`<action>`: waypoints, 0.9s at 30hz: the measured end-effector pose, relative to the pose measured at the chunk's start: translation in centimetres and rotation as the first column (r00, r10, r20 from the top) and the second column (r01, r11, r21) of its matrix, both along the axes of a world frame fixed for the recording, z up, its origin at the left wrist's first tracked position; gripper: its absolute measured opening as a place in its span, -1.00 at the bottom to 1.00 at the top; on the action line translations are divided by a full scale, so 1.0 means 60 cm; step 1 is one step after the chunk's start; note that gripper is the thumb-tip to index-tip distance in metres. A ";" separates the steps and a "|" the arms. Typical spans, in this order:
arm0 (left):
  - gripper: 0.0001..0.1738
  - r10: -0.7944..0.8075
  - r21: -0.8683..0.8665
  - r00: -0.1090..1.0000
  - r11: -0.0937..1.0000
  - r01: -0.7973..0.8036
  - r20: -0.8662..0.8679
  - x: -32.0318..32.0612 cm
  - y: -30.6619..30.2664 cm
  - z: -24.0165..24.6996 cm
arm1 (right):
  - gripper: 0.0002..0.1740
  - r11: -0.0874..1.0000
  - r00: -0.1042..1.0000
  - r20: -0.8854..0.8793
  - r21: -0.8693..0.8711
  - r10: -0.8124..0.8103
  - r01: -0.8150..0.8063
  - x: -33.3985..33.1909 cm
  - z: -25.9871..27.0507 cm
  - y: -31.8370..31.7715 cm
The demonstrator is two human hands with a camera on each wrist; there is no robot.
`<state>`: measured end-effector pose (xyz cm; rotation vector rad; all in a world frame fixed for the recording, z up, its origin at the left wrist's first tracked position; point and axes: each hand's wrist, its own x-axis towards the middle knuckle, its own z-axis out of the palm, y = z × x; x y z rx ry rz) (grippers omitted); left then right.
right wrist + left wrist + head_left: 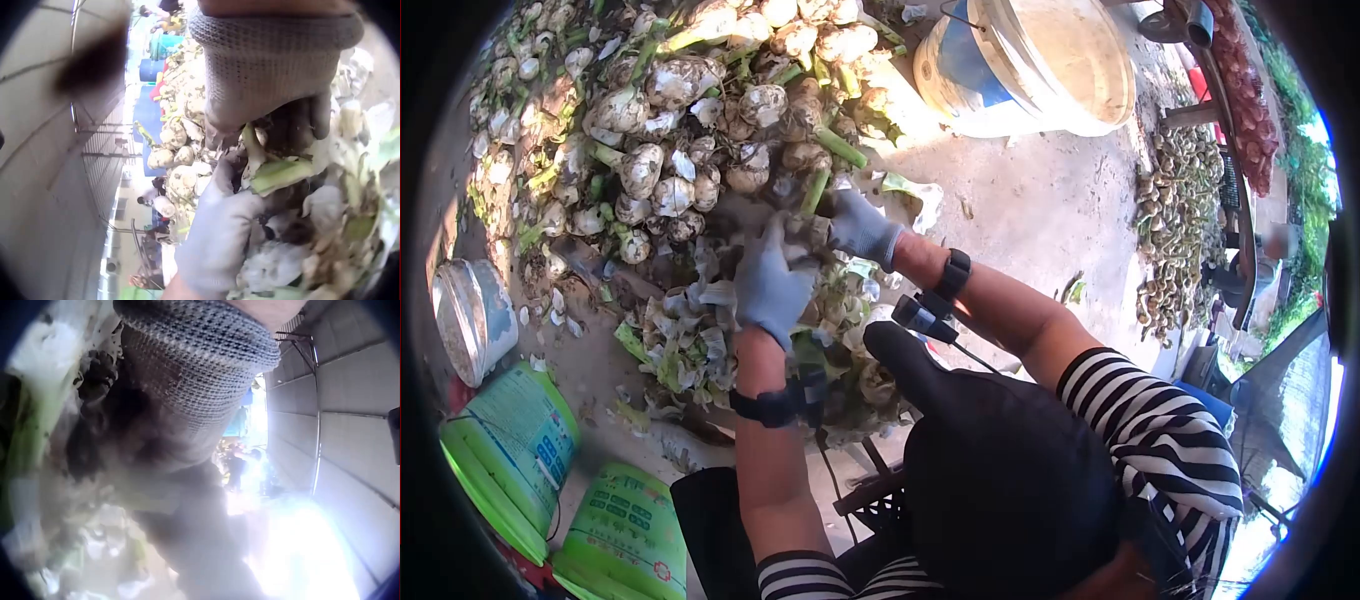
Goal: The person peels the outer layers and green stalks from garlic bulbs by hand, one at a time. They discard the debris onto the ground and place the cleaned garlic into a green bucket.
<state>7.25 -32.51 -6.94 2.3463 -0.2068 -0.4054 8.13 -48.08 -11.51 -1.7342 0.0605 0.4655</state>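
Note:
Both hands wear grey knitted gloves and meet over the heap of garlic-like bulbs. The left hand (772, 285) (187, 381) (219, 240) has its thumb and fingers bent against a dirty bulb. From the other side the right hand (863, 230) (272, 78) curls its fingers round the same bulb, whose short green stem (814, 193) (281, 175) sticks out between the hands. The gloves hide most of the bulb. Loose peeled leaves (685, 345) (272, 265) lie below the hands. The left wrist view is blurred and washed out by glare.
Whole bulbs (675, 85) are piled beyond the hands. A large white bucket (1000, 70) stands at the upper right, a smaller pail (475, 320) at the left. Green printed bags (620, 525) lie at the lower left. More produce (1180, 220) is spread along the right.

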 end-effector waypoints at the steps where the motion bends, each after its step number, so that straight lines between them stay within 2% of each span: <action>1: -0.30 0.037 -0.079 0.998 0.996 -0.040 -0.044 -0.011 0.005 0.002 | -0.60 0.998 0.999 0.046 0.058 0.020 -0.023 0.001 0.006 0.002; 2: -0.30 0.043 -0.074 0.998 0.996 -0.046 -0.043 -0.020 0.013 0.011 | -0.60 0.998 0.999 0.048 0.062 0.026 -0.029 0.001 0.017 0.001; 4: -0.30 0.043 -0.135 0.999 0.990 -0.042 0.003 -0.034 0.028 0.031 | -0.66 0.963 0.955 -0.129 0.067 0.268 -0.261 0.003 0.047 -0.005; 6: -0.36 0.017 -0.141 1.000 0.990 -0.017 -0.001 -0.045 0.042 0.018 | -0.68 0.945 0.943 -0.084 0.092 0.322 -0.315 -0.007 0.053 -0.005; 7: -0.38 0.081 -0.369 0.987 0.921 -0.127 -0.136 -0.051 0.047 0.008 | -0.71 0.924 0.928 -0.036 0.116 0.370 -0.364 -0.012 0.054 -0.003; 8: -0.39 0.108 -0.557 0.954 0.791 -0.252 -0.278 -0.055 0.052 0.003 | -0.73 0.901 0.910 0.012 0.139 0.414 -0.411 -0.015 0.053 -0.001; 9: -0.41 0.101 -0.583 0.961 0.777 -0.237 -0.257 -0.058 0.056 0.004 | -0.74 0.897 0.919 -0.047 0.241 0.391 -0.369 -0.017 0.049 -0.002; 10: -0.41 0.104 -0.580 0.961 0.779 -0.239 -0.256 -0.064 0.055 0.008 | -0.74 0.896 0.918 -0.045 0.245 0.393 -0.371 -0.019 0.045 -0.003; 12: -0.42 0.101 -0.533 0.991 0.835 -0.135 -0.093 -0.079 0.044 0.019 | -0.72 0.891 0.955 -0.135 0.412 0.266 -0.190 -0.022 0.041 -0.008; 13: -0.47 0.055 -0.502 0.998 0.863 -0.066 -0.037 -0.084 0.048 0.005 | -0.73 0.893 0.950 -0.094 0.380 0.299 -0.243 -0.021 0.038 -0.008; 14: -0.47 0.056 -0.502 0.998 0.862 -0.066 -0.036 -0.089 0.052 0.004 | -0.73 0.893 0.949 -0.093 0.379 0.300 -0.245 -0.021 0.038 -0.015; 15: -0.49 0.106 -0.737 0.911 0.554 -0.387 -0.399 -0.100 0.059 0.006 | -0.75 0.880 0.928 -0.156 0.402 0.339 -0.254 -0.021 0.044 -0.023; 16: -0.50 -0.012 -0.707 0.714 0.152 -0.691 -0.700 -0.107 0.062 0.008 | -0.77 0.867 0.900 -0.220 0.426 0.377 -0.260 -0.023 0.050 -0.026; 17: -0.50 -0.012 -0.706 0.713 0.149 -0.692 -0.701 -0.109 0.054 0.007 | -0.83 0.885 0.923 -0.211 0.415 0.321 -0.212 -0.027 0.057 -0.024; 18: -0.50 0.054 -0.699 0.705 0.097 -0.708 -0.707 -0.109 0.037 0.009 | -0.83 0.886 0.923 -0.213 0.413 0.321 -0.213 -0.026 0.055 -0.026; 19: -0.51 0.121 -0.694 0.693 0.045 -0.719 -0.711 -0.109 0.021 0.011 | -0.81 0.929 0.897 0.279 0.041 0.344 -0.369 -0.024 0.046 -0.030; 20: -0.52 0.188 -0.689 0.676 -0.009 -0.724 -0.713 -0.109 0.014 0.012 | -0.80 0.889 0.599 0.658 -0.354 0.457 -0.290 -0.021 0.037 -0.033; 21: -0.55 0.209 -0.773 0.809 0.241 -0.587 -0.549 -0.110 0.021 0.009 | -0.77 0.878 0.574 0.665 -0.376 0.478 -0.296 -0.019 0.031 -0.033; 22: -0.55 0.211 -0.770 0.807 0.243 -0.589 -0.551 -0.111 0.029 0.008 | -0.77 0.879 0.576 0.664 -0.373 0.477 -0.298 -0.020 0.025 -0.034; 23: -0.58 0.141 -0.728 0.744 0.155 -0.668 -0.653 -0.112 0.036 0.010 | -0.80 0.869 0.715 0.496 -0.249 0.494 -0.427 -0.021 0.019 -0.036; 24: -0.60 0.058 -0.670 0.674 0.071 -0.739 -0.737 -0.109 0.043 0.012 | -0.83 0.851 0.800 0.298 -0.099 0.521 -0.517 -0.021 0.016 -0.039; 25: -0.63 -0.122 -0.690 0.688 -0.032 -0.724 -0.716 -0.108 0.055 -0.008 | -0.83 0.679 0.462 0.500 -0.590 0.732 -0.437 -0.032 -0.007 -0.051; 26: -0.63 -0.118 -0.692 0.691 -0.034 -0.721 -0.713 -0.107 0.060 -0.028 | -0.83 0.678 0.457 0.503 -0.590 0.733 -0.438 -0.037 -0.033 -0.055; 27: -0.60 0.266 -0.633 0.797 0.494 -0.595 -0.542 -0.104 0.061 -0.040 | -0.80 0.718 0.613 0.380 -0.279 0.692 -0.638 -0.040 -0.031 -0.048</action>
